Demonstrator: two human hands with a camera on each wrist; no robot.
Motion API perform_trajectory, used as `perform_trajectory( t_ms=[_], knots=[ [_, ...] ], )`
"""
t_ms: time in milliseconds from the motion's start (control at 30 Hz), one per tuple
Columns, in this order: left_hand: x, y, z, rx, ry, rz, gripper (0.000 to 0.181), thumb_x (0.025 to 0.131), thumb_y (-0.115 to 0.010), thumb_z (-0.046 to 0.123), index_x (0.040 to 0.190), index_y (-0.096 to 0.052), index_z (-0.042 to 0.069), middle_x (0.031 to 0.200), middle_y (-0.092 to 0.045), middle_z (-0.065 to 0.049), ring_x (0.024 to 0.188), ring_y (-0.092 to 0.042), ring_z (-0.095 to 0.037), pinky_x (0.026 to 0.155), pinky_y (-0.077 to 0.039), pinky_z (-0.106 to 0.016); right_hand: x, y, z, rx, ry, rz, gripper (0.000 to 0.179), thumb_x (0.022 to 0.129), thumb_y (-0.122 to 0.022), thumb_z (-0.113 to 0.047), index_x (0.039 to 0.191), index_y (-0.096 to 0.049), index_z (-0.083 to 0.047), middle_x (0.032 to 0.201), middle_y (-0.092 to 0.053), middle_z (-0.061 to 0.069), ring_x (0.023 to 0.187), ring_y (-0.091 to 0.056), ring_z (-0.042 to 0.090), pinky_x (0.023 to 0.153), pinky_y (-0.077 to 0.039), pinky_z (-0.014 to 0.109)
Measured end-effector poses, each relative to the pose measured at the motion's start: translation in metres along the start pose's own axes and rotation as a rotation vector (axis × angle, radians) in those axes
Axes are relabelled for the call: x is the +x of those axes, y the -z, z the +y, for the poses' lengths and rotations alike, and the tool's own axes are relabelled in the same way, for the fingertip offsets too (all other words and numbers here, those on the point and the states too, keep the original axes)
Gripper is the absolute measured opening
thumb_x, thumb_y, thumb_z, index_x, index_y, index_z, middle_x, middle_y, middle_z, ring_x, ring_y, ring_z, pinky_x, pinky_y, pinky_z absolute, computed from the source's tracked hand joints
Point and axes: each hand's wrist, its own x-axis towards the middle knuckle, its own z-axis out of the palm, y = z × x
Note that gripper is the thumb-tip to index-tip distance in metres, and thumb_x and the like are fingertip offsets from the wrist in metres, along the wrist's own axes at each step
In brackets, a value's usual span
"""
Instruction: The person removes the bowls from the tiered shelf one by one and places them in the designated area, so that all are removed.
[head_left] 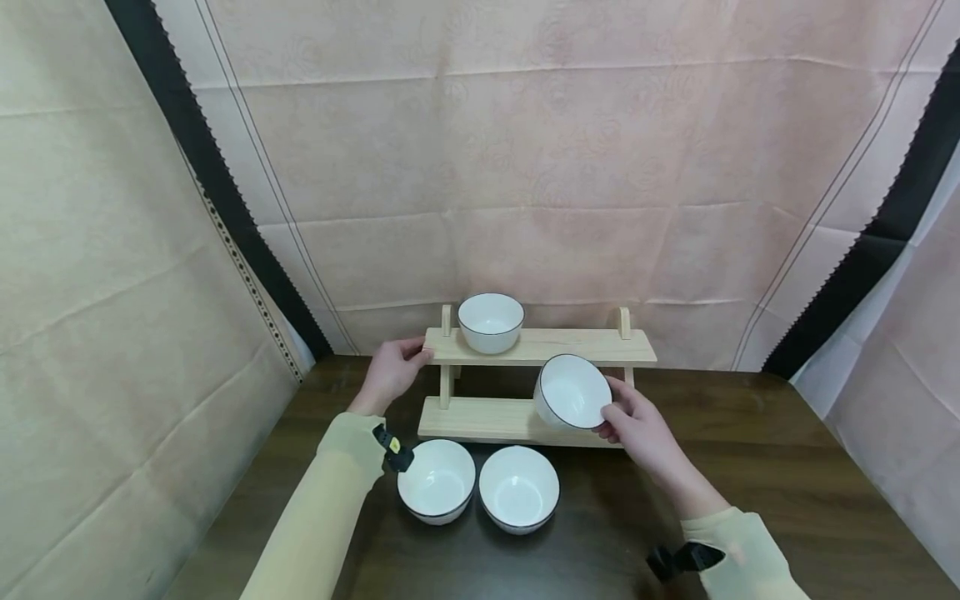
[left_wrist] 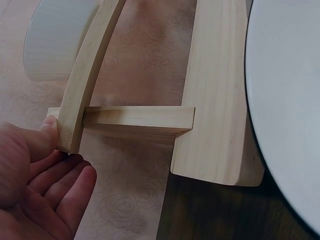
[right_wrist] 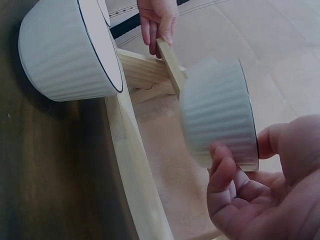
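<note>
My right hand [head_left: 641,427] pinches the rim and side of a white bowl [head_left: 574,392] with a dark rim, holding it tilted in front of the two-tier wooden shelf [head_left: 577,346]. Its fluted outer wall shows in the right wrist view, thumb at the rim and fingers against the side. My left hand [head_left: 392,375] grips the left end of the upper board [left_wrist: 92,70], thumb on top and fingers below. Another white bowl [head_left: 491,323] sits upright on the upper board, left of its middle.
Two more white bowls, a left one [head_left: 437,479] and a right one [head_left: 519,490], stand side by side on the dark wooden table [head_left: 720,442] before the shelf. Pale patterned cloth [head_left: 555,167] hangs behind and at both sides.
</note>
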Motion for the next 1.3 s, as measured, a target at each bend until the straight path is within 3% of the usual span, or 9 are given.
perform_trajectory(
  t_ms=[433,600,900,1300],
  knots=[
    [0.0,-0.001,0.0,-0.007,0.002,0.002,0.044,0.096,-0.062,0.033,0.136,-0.059,0.016,0.133,-0.06,-0.006,0.117,-0.058,-0.025,0.096,-0.05,-0.043,-0.015,0.019,0.03,-0.075,-0.029,-0.062,0.051,0.098,-0.053,-0.012,0.146,-0.037,-0.005,0.089,-0.06,0.016,0.076,-0.059,0.028,0.066,-0.054,0.033],
    [0.0,0.0,-0.001,-0.013,0.015,-0.002,0.044,0.096,-0.062,0.035,0.136,-0.058,0.018,0.133,-0.06,-0.005,0.117,-0.059,-0.024,0.096,-0.05,-0.043,-0.017,0.03,0.039,-0.09,0.006,-0.108,0.052,0.098,-0.052,-0.01,0.147,-0.036,-0.002,0.088,-0.06,0.016,0.073,-0.059,0.027,0.064,-0.054,0.034],
    [0.003,0.001,-0.004,-0.015,0.011,-0.004,0.046,0.095,-0.063,0.037,0.136,-0.058,0.019,0.133,-0.06,-0.004,0.117,-0.058,-0.023,0.096,-0.05,-0.042,-0.017,0.049,0.043,-0.144,0.035,-0.21,0.05,0.099,-0.053,-0.011,0.146,-0.038,-0.001,0.092,-0.058,0.016,0.074,-0.058,0.027,0.065,-0.054,0.035],
    [0.004,0.0,-0.003,-0.04,0.03,0.0,0.047,0.095,-0.062,0.036,0.138,-0.057,0.017,0.133,-0.06,-0.004,0.118,-0.058,-0.021,0.097,-0.049,-0.041,-0.02,0.059,0.045,-0.236,0.03,-0.325,0.046,0.099,-0.053,-0.013,0.142,-0.042,-0.001,0.081,-0.056,0.013,0.071,-0.058,0.03,0.06,-0.051,0.032]
  ],
)
